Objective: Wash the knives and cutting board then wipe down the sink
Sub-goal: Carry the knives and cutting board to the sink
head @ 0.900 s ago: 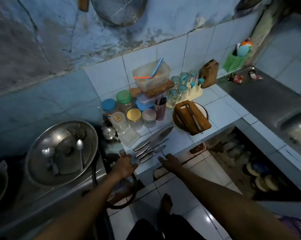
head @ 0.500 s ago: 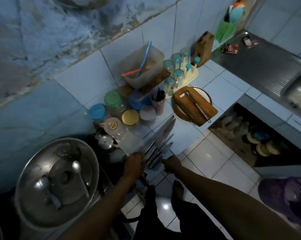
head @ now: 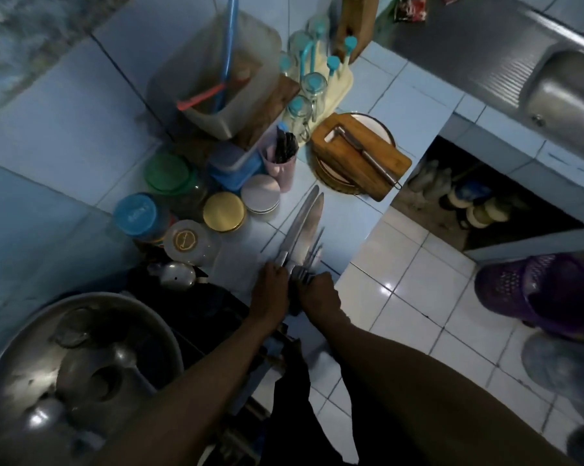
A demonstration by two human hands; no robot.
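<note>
Several steel knives [head: 302, 232] lie bunched on the blue tiled counter [head: 404, 105], blades pointing away from me. My left hand [head: 271, 291] and my right hand [head: 319, 295] close around their handles from either side at the counter's near edge. A wooden cutting board [head: 357, 153] rests on a round plate further back, with a steel peeler [head: 367, 156] lying across it. The steel sink [head: 573, 92] is at the far right.
Lidded jars [head: 223, 211] and stacked plastic tubs [head: 216, 72] crowd the counter's left. A glass rack [head: 312, 79] stands behind the board. A large steel pan [head: 72, 371] with a spoon sits lower left. A purple basket [head: 539, 290] stands on the white floor tiles.
Both hands moved in from the counter edge onto the knife handles and gathered the spread knives into one bunch. The camera tilted further down and closer.
</note>
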